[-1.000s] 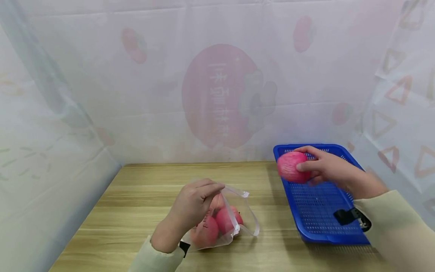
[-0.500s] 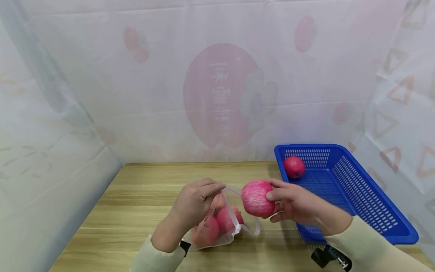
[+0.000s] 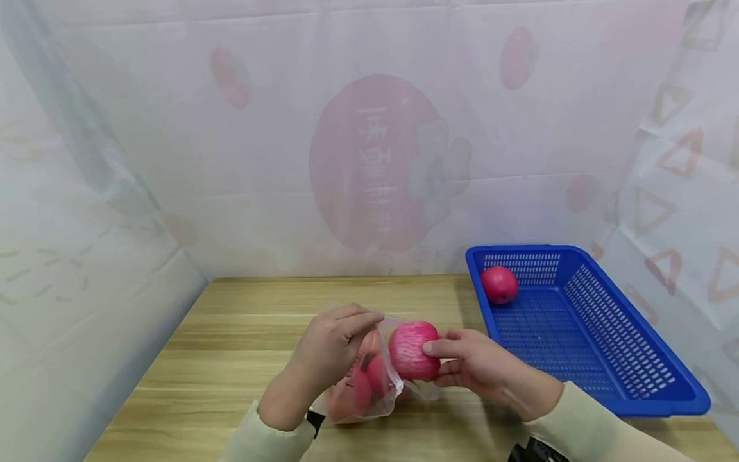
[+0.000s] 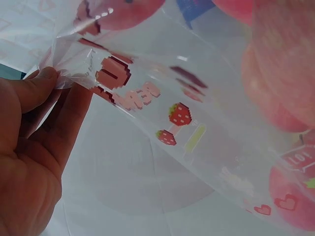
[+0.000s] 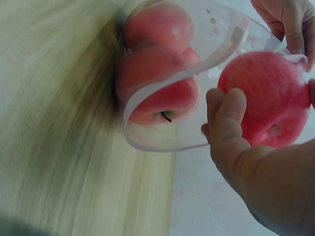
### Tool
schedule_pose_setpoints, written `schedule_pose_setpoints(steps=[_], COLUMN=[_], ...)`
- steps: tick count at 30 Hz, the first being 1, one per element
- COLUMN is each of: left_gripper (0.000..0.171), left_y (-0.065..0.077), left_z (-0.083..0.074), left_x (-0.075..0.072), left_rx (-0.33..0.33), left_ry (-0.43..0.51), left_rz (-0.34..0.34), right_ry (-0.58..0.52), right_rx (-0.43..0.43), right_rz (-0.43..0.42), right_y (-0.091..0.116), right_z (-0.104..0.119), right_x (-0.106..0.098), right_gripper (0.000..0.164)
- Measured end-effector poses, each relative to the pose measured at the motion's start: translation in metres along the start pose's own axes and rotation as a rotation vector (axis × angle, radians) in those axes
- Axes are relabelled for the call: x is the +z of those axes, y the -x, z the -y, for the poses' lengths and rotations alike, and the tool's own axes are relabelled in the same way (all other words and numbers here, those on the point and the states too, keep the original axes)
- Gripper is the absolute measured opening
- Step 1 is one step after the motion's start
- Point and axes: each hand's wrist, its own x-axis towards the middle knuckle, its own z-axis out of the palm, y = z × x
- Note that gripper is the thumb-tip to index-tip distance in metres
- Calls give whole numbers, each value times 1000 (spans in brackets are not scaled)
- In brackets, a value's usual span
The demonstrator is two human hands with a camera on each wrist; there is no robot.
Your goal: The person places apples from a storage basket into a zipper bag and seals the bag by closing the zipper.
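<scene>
A clear printed zip bag (image 4: 157,113) stands on the table with several red apples (image 5: 157,83) inside. My left hand (image 3: 329,353) pinches the bag's upper edge between thumb and fingers, as the left wrist view shows. In my right hand (image 3: 485,366) is a pink-red apple (image 3: 412,350), gripped between thumb and fingers right at the bag's open mouth. The right wrist view has this apple overlapping the bag's white rim (image 5: 172,78), with the bagged apples lower down. One more apple (image 3: 499,285) lies in the far left corner of the blue basket (image 3: 577,333).
The blue basket stands on the right of the wood-grain table (image 3: 231,333), close beside my right forearm. A pale printed cloth (image 3: 260,147) rises behind the table and along both sides.
My right hand has carried the apple from over the basket leftward and down to the bag's mouth, uncovering the apple left in the basket. My left hand stays at the bag's edge.
</scene>
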Motion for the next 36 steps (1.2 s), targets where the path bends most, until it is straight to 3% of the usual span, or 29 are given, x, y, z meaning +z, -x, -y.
schedule_pose_setpoints(steps=[10, 19, 30, 36], left_gripper=[22, 22, 24, 21], left_y=[1, 1, -1, -1], left_z=[-1, -2, -4, -3], left_x=[1, 2, 0, 2], left_rx=[-1, -17, -35, 5], left_ry=[8, -9, -8, -1], left_rz=[16, 12, 24, -8], right_ry=[83, -64, -65, 147], right_rx=[-42, -53, -115, -231], right_rz=[-79, -43, 121, 248], right_y=[-2, 0, 6, 2], right_z=[-9, -10, -8, -10], right_x=[14, 22, 30, 31], right_gripper=[65, 67, 57, 61])
